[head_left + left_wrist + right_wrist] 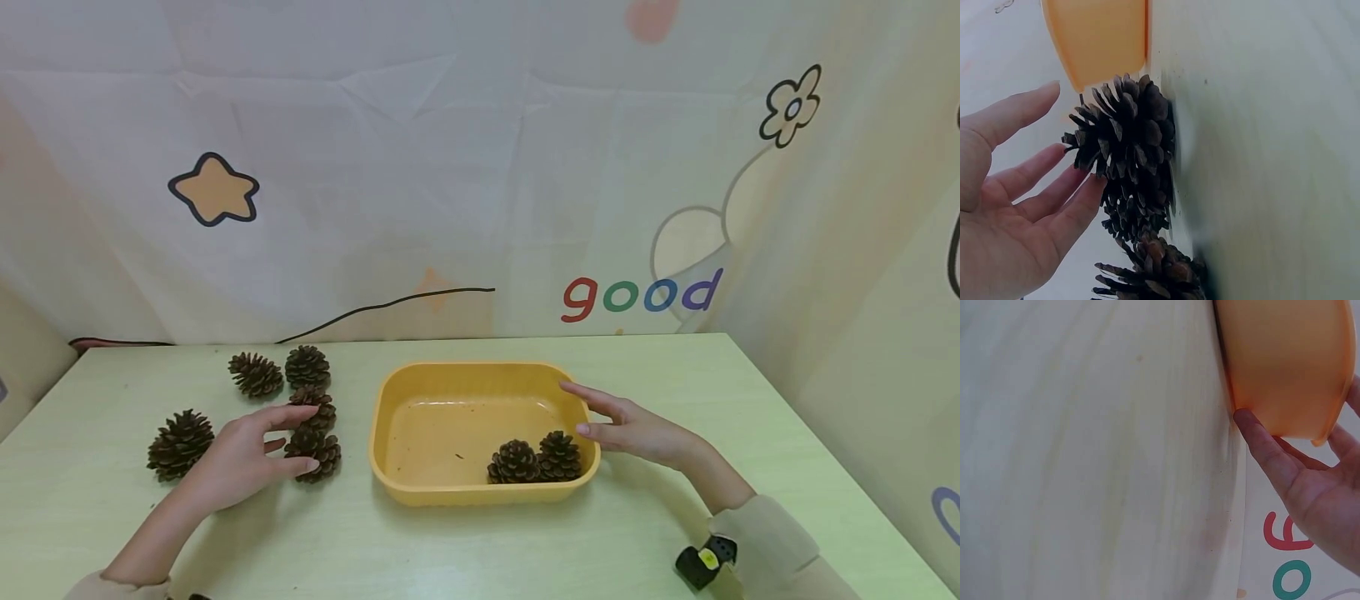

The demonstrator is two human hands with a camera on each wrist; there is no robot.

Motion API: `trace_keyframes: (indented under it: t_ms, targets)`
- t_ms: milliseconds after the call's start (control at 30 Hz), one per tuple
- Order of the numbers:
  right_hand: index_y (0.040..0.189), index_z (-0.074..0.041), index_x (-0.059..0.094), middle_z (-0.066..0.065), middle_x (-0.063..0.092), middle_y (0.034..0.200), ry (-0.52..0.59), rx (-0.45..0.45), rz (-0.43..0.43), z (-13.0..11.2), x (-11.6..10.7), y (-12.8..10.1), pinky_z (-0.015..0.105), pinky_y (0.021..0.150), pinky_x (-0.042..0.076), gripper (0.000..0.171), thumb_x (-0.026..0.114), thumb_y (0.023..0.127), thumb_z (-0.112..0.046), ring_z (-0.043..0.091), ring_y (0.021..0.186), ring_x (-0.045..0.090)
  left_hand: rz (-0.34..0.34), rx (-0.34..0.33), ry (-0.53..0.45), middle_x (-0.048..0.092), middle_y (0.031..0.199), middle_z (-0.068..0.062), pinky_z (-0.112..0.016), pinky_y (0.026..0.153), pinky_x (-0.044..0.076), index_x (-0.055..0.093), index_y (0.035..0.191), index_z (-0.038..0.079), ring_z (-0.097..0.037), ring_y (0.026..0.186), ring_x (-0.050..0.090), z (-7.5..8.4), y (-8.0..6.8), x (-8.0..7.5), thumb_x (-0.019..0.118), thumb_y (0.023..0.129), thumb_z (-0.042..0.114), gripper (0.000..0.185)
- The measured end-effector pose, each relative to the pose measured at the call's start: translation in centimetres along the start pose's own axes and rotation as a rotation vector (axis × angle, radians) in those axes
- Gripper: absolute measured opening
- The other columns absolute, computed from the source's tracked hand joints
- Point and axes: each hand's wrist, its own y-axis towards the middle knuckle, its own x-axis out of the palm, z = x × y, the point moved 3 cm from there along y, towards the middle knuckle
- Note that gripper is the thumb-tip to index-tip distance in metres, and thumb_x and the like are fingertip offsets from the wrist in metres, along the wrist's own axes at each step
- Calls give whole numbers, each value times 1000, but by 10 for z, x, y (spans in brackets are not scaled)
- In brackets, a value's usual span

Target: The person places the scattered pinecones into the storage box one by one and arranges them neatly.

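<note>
Left hand (242, 457), fingers open, touches a cone (313, 452) w/ thumb and fingertips. Right hand (633, 429), fingers straight, rests against yellow tub (390, 392) holding two cones (536, 459).

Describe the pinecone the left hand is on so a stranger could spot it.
Start at the yellow tray mid-table; left of it lies a loose group of pinecones. The one meant is the nearest of the column beside the tray, with the left hand touching it. The other loose cones lie farther back or farther left, untouched.
</note>
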Motion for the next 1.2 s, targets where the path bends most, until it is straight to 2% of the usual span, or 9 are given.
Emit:
trace_keyframes:
  t_ms: [400, 833, 1200]
  targets:
    - [147, -19, 20, 21, 9, 150, -13, -8, 3, 3, -1, 0, 48, 96, 40, 62, 51, 94, -26, 42, 128, 30, -75, 10, 58, 54, 123, -19, -41, 84, 50, 54, 123, 2, -38, 110, 51, -5, 4, 4, 76, 73, 20, 59]
    - [147, -19, 20, 21, 8, 150, -17, -9, 2, 2, -1, 0, 48, 95, 41, 62, 51, 94, -27, 43, 128, 30, -97, 22, 120, 55, 119, -21, -44, 82, 51, 56, 121, 2, -37, 106, 52, -5, 9, 5, 78, 70, 19, 58]
    - [147, -18, 20, 21, 7, 150, -9, -7, 2, 1, -1, 1, 49, 95, 40, 62, 51, 93, -25, 43, 129, 28, -127, -17, 150, 56, 120, -20, -47, 78, 50, 58, 119, 6, -37, 104, 53, -5, 9, 6, 78, 69, 25, 58]
